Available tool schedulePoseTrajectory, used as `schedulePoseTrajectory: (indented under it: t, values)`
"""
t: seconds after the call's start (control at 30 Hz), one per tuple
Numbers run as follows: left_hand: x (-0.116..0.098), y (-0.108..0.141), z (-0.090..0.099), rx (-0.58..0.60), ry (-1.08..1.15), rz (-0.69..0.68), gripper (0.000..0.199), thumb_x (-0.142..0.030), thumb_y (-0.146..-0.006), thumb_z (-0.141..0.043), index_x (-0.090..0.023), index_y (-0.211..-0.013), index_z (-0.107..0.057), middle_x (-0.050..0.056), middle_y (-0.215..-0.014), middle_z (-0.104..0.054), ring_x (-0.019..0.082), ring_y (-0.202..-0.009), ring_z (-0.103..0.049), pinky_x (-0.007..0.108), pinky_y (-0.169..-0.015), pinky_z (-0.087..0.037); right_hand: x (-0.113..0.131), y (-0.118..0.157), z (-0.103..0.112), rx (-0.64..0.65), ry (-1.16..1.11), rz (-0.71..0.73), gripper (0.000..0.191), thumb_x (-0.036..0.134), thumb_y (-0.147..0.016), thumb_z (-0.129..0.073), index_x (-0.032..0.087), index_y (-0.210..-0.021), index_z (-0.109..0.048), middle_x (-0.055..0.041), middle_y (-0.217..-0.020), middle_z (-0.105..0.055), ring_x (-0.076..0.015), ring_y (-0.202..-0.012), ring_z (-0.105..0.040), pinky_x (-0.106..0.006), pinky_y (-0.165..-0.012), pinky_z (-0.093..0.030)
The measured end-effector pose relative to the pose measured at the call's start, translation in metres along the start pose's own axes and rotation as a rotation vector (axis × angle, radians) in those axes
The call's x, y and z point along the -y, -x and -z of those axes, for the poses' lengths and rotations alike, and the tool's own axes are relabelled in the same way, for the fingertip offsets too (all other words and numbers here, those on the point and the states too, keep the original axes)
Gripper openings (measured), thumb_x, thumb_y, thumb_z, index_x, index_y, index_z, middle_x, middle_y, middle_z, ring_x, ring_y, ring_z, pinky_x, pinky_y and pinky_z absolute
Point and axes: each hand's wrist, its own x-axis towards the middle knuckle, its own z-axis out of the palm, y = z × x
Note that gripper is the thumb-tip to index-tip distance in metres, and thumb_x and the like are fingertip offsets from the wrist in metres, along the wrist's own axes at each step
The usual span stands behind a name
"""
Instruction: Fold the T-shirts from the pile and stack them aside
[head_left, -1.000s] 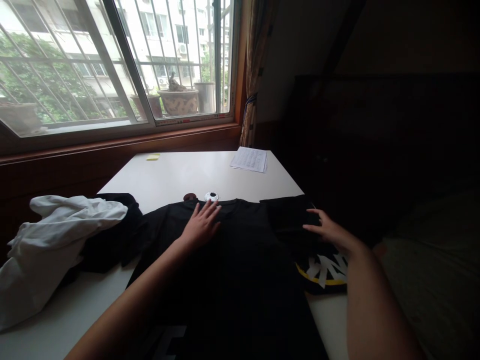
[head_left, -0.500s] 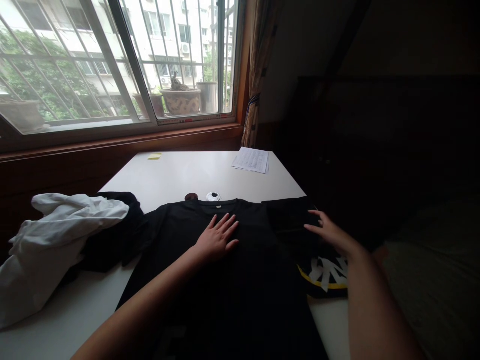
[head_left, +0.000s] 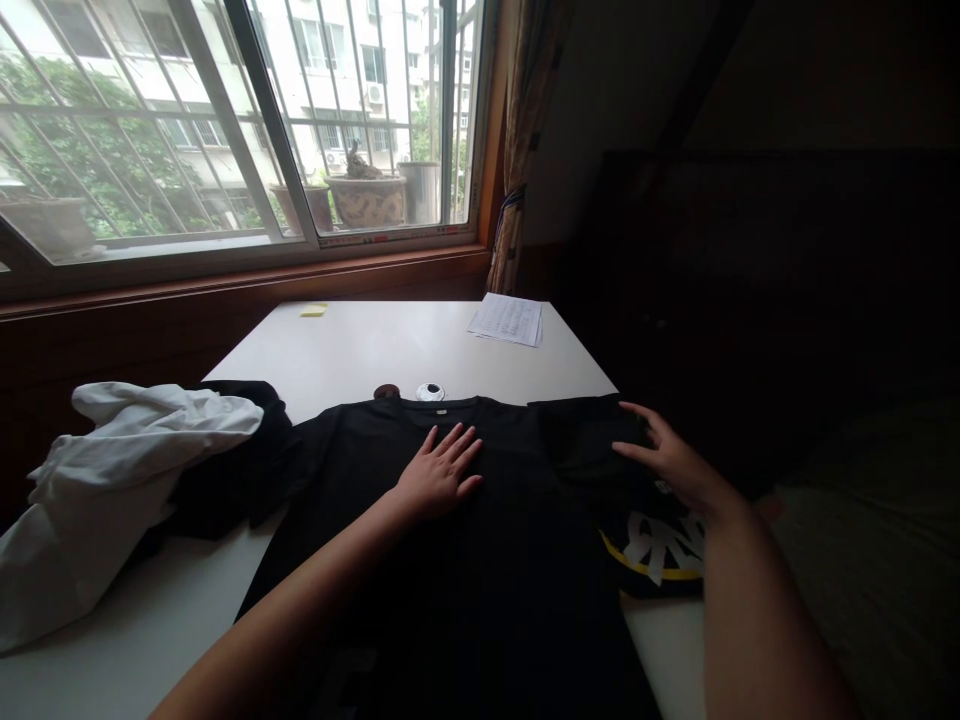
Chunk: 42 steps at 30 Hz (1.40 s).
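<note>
Left hand point(head_left: 441, 472) on black shirt point(head_left: 480, 570); right hand point(head_left: 667, 455) seemingly touching sleeve point(head_left: 581, 435).

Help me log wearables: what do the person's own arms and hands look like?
The left hand and right hand are bare; no gloves or rings show. Left forearm and right forearm are bare too: no sleeve, watch or marking shows.

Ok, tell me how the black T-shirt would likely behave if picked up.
Likely floppy: the black T-shirt lies spread flat, with soft creases showing. Probably light for its size, since the cloth looks thin where it lies over the white table.
</note>
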Motion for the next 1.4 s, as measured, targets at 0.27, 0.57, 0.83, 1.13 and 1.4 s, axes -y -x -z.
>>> schedulePoseTrajectory:
  t: [0.27,0.57,0.83,1.13,1.4]
  values:
    - [-0.001,0.0,0.001,-0.007,-0.014,-0.004,0.064,-0.06,-0.104,-0.025,-0.029,-0.161,-0.026,0.003,-0.168,-0.022,0.026,-0.157,-0.012,0.056,-0.127,-0.009,0.034,0.012,-0.033,0.012,-0.014,0.195,0.083,0.045,-0.076,-0.079,0.037,-0.15,-0.041,-0.0072,-0.129,-0.062,-0.0319,-0.119,-0.063,-0.045,-0.098,-0.057]
    - [-0.002,0.0,0.002,-0.027,-0.026,-0.003,0.062,-0.058,-0.104,-0.03,-0.031,-0.16,-0.028,0.003,-0.167,-0.024,0.027,-0.156,-0.015,0.057,-0.126,-0.012,0.053,0.02,-0.076,0.141,0.011,0.367,0.067,0.04,-0.082,-0.077,0.037,-0.143,-0.05,-0.0042,-0.122,-0.061,-0.0245,-0.11,-0.063,-0.047,-0.104,-0.049]
    - [-0.004,0.001,0.003,-0.033,-0.054,-0.015,0.054,-0.055,-0.104,-0.033,-0.021,-0.136,-0.059,0.007,-0.167,-0.024,0.027,-0.156,-0.014,0.056,-0.126,-0.011,0.053,0.016,-0.085,0.293,-0.058,0.309,0.042,0.043,-0.092,-0.063,0.026,-0.131,-0.061,-0.0073,-0.111,-0.069,-0.0191,-0.081,-0.067,-0.04,-0.081,-0.055]
    - [-0.004,0.001,0.003,-0.038,-0.066,-0.015,0.054,-0.055,-0.105,-0.032,-0.02,-0.136,-0.06,0.008,-0.167,-0.024,0.026,-0.156,-0.015,0.055,-0.126,-0.012,0.035,0.005,-0.08,0.341,0.513,0.211,0.029,0.043,-0.08,-0.071,0.024,-0.103,-0.068,-0.0018,-0.087,-0.069,-0.0207,-0.081,-0.064,-0.032,-0.07,-0.049]
    - [-0.004,0.001,0.002,-0.035,-0.07,-0.007,0.057,-0.055,-0.104,-0.032,-0.018,-0.138,-0.059,0.008,-0.167,-0.025,0.026,-0.156,-0.016,0.055,-0.126,-0.013,0.031,0.008,-0.081,0.439,0.581,0.15,0.031,0.033,-0.077,-0.07,0.023,-0.105,-0.059,-0.0012,-0.09,-0.067,-0.0185,-0.079,-0.062,-0.029,-0.067,-0.046]
